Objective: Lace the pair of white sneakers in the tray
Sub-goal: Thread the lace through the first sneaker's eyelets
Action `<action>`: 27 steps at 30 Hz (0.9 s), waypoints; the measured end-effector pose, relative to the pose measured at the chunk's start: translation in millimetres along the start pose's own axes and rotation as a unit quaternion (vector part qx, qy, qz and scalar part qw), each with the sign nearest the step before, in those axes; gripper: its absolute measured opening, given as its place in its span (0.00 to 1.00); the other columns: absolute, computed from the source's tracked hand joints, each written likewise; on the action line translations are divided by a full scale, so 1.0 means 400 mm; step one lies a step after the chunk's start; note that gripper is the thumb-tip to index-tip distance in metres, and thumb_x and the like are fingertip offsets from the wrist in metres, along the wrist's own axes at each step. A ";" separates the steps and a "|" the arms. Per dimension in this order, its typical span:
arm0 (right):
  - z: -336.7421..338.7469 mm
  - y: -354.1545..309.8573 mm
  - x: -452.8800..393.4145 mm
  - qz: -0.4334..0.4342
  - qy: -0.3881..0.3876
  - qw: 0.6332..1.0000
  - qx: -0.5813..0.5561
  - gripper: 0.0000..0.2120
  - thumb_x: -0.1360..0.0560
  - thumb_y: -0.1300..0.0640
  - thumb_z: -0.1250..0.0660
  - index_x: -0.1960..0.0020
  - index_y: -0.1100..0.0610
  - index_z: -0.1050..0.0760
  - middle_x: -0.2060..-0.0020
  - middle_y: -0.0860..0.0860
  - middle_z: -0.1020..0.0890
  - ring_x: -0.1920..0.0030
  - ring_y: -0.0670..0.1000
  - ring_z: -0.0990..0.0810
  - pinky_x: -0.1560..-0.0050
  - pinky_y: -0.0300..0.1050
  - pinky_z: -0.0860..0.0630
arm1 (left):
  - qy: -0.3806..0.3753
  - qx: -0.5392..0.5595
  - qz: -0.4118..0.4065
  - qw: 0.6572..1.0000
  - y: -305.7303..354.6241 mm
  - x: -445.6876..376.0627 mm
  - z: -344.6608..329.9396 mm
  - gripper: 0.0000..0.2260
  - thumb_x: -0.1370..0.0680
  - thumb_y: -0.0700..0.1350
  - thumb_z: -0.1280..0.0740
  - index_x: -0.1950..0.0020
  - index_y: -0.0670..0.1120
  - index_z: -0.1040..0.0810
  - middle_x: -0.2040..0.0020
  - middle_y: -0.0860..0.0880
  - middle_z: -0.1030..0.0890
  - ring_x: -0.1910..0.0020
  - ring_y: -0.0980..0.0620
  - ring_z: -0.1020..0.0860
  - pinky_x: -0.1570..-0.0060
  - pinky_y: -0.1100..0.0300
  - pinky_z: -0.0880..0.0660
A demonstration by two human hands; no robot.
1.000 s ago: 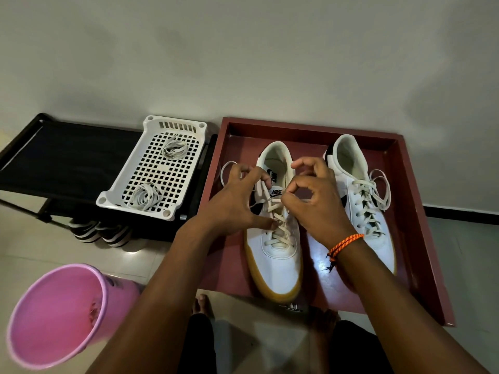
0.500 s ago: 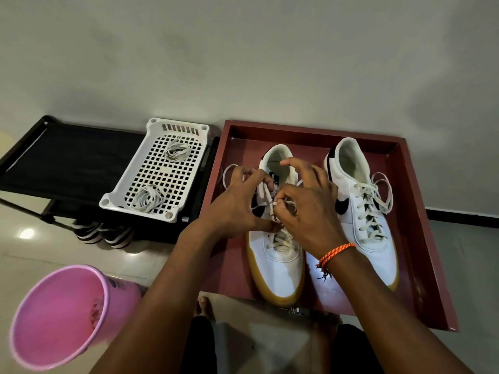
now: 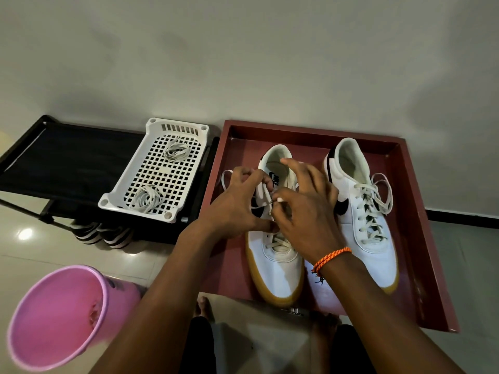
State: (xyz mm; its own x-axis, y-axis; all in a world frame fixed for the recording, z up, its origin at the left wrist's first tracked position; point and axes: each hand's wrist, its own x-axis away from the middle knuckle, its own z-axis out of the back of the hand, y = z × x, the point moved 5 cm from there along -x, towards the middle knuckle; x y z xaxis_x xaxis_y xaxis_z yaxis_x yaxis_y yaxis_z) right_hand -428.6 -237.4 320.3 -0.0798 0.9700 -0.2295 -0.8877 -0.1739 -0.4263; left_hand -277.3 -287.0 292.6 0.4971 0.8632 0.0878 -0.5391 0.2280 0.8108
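In the red tray (image 3: 421, 255) stand two sneakers: the right one (image 3: 370, 233) fully laced, the left one (image 3: 278, 263) laced partway. The left hand (image 3: 237, 209) pinches the lace (image 3: 267, 194) beside the eyelets; the right hand (image 3: 305, 211) seems to pinch the lace tip, though fingers hide it. The lace is light, limp and soft, best held at its stiff tip. Two spare lace coils lie in the basket (image 3: 121, 190).
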 end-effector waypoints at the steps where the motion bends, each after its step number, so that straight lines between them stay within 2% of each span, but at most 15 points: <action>1: -0.001 0.000 0.000 0.002 0.001 1.000 -0.004 0.05 0.25 0.53 0.31 0.60 0.48 0.20 0.22 0.43 0.34 0.23 0.51 0.38 0.33 0.57 0.39 | 0.000 -0.001 0.002 1.000 0.000 0.000 0.000 0.34 0.37 0.50 0.13 0.39 0.62 0.28 0.30 0.54 0.38 0.37 0.55 0.25 0.38 0.47 0.18; 6: 0.011 0.016 -0.017 -0.027 0.024 0.999 -0.039 0.06 0.27 0.51 0.31 0.62 0.47 0.21 0.27 0.39 0.31 0.29 0.50 0.34 0.39 0.54 0.38 | -0.006 -0.002 0.009 1.000 0.003 0.000 0.003 0.33 0.37 0.52 0.13 0.39 0.63 0.28 0.29 0.55 0.38 0.35 0.62 0.29 0.37 0.46 0.19; 9: 0.039 0.026 -0.022 -0.060 0.069 0.994 -0.063 0.06 0.29 0.50 0.30 0.64 0.47 0.22 0.32 0.41 0.27 0.33 0.51 0.31 0.41 0.54 0.37 | -0.009 -0.002 0.011 1.000 0.006 -0.001 0.005 0.33 0.37 0.52 0.12 0.40 0.62 0.28 0.29 0.55 0.38 0.38 0.56 0.24 0.38 0.47 0.18; 12: 0.047 0.020 -0.015 -0.048 0.069 0.996 -0.044 0.05 0.27 0.51 0.32 0.59 0.46 0.18 0.28 0.44 0.28 0.28 0.54 0.33 0.35 0.58 0.38 | -0.005 -0.003 0.010 1.000 0.005 -0.001 0.005 0.33 0.37 0.52 0.12 0.40 0.62 0.27 0.29 0.55 0.38 0.40 0.53 0.21 0.39 0.47 0.18; 15: 0.019 -0.001 -0.006 -0.013 0.020 1.000 0.018 0.07 0.26 0.52 0.33 0.54 0.45 0.16 0.22 0.44 0.34 0.23 0.54 0.38 0.31 0.59 0.39 | 0.001 -0.005 0.005 1.000 0.003 -0.001 0.004 0.33 0.37 0.52 0.13 0.39 0.62 0.27 0.30 0.54 0.37 0.42 0.54 0.20 0.41 0.47 0.17; 19: -0.004 -0.007 -0.002 -0.008 0.005 1.000 0.016 0.06 0.25 0.53 0.30 0.60 0.47 0.18 0.22 0.42 0.33 0.24 0.52 0.38 0.34 0.59 0.39 | 0.001 -0.002 0.003 1.000 0.003 0.001 0.003 0.34 0.37 0.51 0.13 0.38 0.62 0.27 0.29 0.54 0.37 0.42 0.53 0.20 0.41 0.46 0.18; 22: 0.018 0.002 -0.012 -0.019 0.035 0.999 -0.015 0.07 0.27 0.51 0.30 0.64 0.47 0.20 0.28 0.41 0.29 0.29 0.51 0.33 0.37 0.56 0.38 | 0.000 0.000 0.004 1.000 0.002 0.002 0.004 0.34 0.37 0.53 0.13 0.38 0.62 0.27 0.30 0.55 0.37 0.41 0.53 0.20 0.40 0.46 0.18; 25: 0.063 0.026 -0.023 -0.054 0.106 0.991 -0.052 0.05 0.31 0.52 0.27 0.65 0.49 0.20 0.35 0.42 0.25 0.37 0.51 0.29 0.42 0.53 0.38 | -0.003 0.005 0.014 1.000 0.002 0.000 0.004 0.33 0.38 0.53 0.12 0.39 0.62 0.27 0.30 0.57 0.37 0.41 0.52 0.20 0.40 0.47 0.17; 27: 0.072 0.038 -0.025 -0.064 0.120 0.988 -0.076 0.03 0.31 0.52 0.28 0.63 0.47 0.18 0.34 0.42 0.25 0.35 0.52 0.30 0.39 0.57 0.35 | -0.003 0.001 0.016 1.000 0.001 0.000 0.004 0.33 0.37 0.53 0.12 0.40 0.62 0.27 0.30 0.57 0.38 0.40 0.53 0.20 0.40 0.47 0.17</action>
State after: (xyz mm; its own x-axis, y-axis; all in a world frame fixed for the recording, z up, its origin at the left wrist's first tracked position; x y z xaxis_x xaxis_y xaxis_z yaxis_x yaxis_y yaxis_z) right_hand -454.3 -244.8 341.5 0.1541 0.9206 -0.3589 -0.8043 -0.0941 -0.5867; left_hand -276.5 -287.7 293.6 0.4832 0.8676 0.1179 -0.5543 0.1989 0.8082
